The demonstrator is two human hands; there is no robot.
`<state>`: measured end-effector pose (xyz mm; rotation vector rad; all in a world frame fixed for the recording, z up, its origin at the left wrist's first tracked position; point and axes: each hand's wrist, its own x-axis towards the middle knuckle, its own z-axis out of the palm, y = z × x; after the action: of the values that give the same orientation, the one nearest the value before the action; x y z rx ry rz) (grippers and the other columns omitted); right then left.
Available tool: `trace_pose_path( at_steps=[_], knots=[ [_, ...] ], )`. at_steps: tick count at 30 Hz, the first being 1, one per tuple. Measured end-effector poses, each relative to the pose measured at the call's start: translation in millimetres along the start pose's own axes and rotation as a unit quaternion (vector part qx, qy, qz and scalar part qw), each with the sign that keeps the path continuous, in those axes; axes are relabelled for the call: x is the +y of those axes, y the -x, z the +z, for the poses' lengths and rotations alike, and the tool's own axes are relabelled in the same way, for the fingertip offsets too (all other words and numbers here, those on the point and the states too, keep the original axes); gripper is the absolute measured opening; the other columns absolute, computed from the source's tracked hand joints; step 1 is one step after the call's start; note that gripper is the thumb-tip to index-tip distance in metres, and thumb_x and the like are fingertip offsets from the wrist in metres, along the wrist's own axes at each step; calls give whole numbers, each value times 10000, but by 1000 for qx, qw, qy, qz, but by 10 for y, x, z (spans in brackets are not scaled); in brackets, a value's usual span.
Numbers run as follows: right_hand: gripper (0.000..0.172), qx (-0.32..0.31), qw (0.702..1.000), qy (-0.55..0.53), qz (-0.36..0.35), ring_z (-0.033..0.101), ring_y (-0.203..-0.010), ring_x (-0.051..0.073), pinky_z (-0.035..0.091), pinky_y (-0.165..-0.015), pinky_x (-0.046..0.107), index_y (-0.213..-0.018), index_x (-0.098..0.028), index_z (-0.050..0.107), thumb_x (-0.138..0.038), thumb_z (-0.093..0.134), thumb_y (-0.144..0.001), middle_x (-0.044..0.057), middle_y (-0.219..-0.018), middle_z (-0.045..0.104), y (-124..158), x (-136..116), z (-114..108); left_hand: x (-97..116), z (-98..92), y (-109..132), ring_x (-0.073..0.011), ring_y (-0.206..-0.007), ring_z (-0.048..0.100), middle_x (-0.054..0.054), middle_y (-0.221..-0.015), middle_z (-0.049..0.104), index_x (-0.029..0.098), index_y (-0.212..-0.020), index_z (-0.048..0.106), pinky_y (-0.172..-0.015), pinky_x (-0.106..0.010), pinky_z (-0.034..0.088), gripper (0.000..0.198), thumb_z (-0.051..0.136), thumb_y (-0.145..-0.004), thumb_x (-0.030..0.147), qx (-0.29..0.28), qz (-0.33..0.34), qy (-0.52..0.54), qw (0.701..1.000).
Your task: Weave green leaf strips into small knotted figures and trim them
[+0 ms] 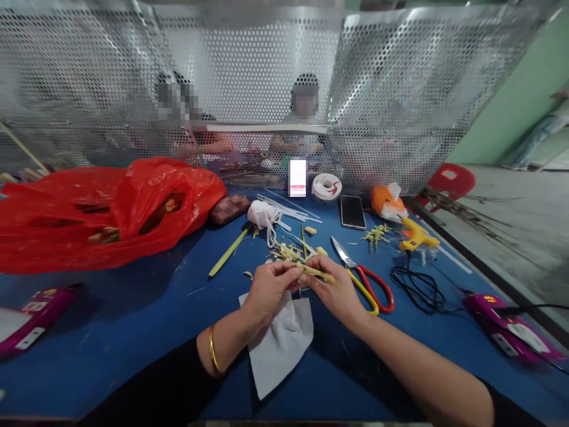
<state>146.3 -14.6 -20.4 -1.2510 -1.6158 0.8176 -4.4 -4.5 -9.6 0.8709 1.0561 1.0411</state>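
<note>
1. I have the pale green strip (319, 272) between both hands, over the blue table (146, 332); left hand (267, 292) pinched closed on one end, right hand (338, 292) closed along its length, presumably to steady it;
2. scissors (384, 293) lie just beside the right hand, perhaps for easy reach;
3. the red plastic bag (111, 187) gapes, its contents unclear to me; the orange packet (383, 201) holds white tissue (394, 191).

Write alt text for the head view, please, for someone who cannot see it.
A person's left hand and right hand hold a yellowish strip over a blue table. A white sheet, scissors, white yarn and a red bag lie nearby.
</note>
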Motion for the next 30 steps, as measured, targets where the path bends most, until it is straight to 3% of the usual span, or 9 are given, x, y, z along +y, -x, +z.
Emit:
trace_pose_path(
  at_steps=[2, 4, 8, 11, 13, 17, 23, 27, 30],
  knots=[
    [145, -38, 994, 92, -34, 618, -763, 179, 479, -701, 289, -879, -206, 602, -348, 624, -857, 19, -839, 660, -32, -82, -166, 8, -10, -4, -121, -555, 629, -53, -641, 724, 134, -727, 756, -601, -239, 507, 202, 833, -615, 284, 12, 6, -2, 1000],
    [162, -89, 967, 231, -62, 633, -878, 219, 468, -762, 320, -973, -212, 617, -308, 629, -843, 54, -979, 676, -35, -121, -421, 14, -19, -16, -125, -541, 636, -52, -635, 721, 141, -718, 752, -585, -244, 506, 194, 831, -616, 287, 22, 5, -2, 1000],
    [254, -61, 868, 491, 46, 651, -853, 285, 434, -676, 331, -1052, -168, 607, -307, 603, -840, 117, -962, 671, 108, 11, -909, 29, -30, -36, -139, -546, 659, -54, -620, 713, 148, -702, 742, -580, -250, 508, 151, 806, -643, 272, 40, 1, 2, 999],
    [394, -90, 842, 523, 93, 664, -849, 278, 420, -681, 314, -1182, -129, 570, -231, 599, -803, 148, -999, 669, 251, 175, -984, 34, -29, -30, -141, -546, 663, -58, -620, 714, 153, -691, 737, -559, -240, 497, 122, 786, -656, 259, 44, -5, 6, 999],
    [483, -88, 843, 520, 106, 668, -841, 266, 409, -677, 302, -1251, -118, 540, -161, 574, -772, 149, -1001, 667, 291, 241, -910, 31, -28, -21, -142, -543, 664, -60, -624, 717, 152, -688, 733, -547, -236, 492, 115, 780, -658, 252, 42, -9, 9, 999],
    [487, -44, 842, 517, 146, 678, -777, 265, 403, -650, 303, -1225, -110, 568, -127, 555, -739, 160, -958, 689, 243, 281, -786, 23, -34, -13, -136, -551, 670, -62, -651, 728, 147, -699, 717, -552, -225, 496, 108, 765, -671, 239, 35, -9, 18, 999],
    [493, -2, 858, 480, 181, 715, -857, 307, 502, -700, 348, -1266, -147, 579, -249, 538, -785, 146, -982, 752, 317, 364, -985, 38, -34, -8, -140, -589, 692, -84, -725, 752, 143, -712, 694, -562, -219, 504, 121, 754, -684, 244, 23, -12, 37, 999],
    [594, 55, 936, 324, 130, 689, -1036, 312, 528, -873, 403, -1346, -151, 523, -300, 522, -771, 142, -1177, 712, 493, 438, -1083, 59, -21, 9, -137, -597, 699, -79, -750, 758, 152, -728, 681, -570, -218, 504, 135, 762, -681, 249, 19, -14, 47, 999],
    [578, 68, 973, 208, 75, 640, -1138, 309, 491, -972, 416, -1307, -164, 549, -361, 554, -764, 141, -1265, 665, 601, 420, -1062, 66, -21, 17, -134, -599, 697, -80, -762, 758, 146, -726, 685, -583, -222, 510, 132, 759, -688, 248, 15, -9, 51, 999]
  ],
)
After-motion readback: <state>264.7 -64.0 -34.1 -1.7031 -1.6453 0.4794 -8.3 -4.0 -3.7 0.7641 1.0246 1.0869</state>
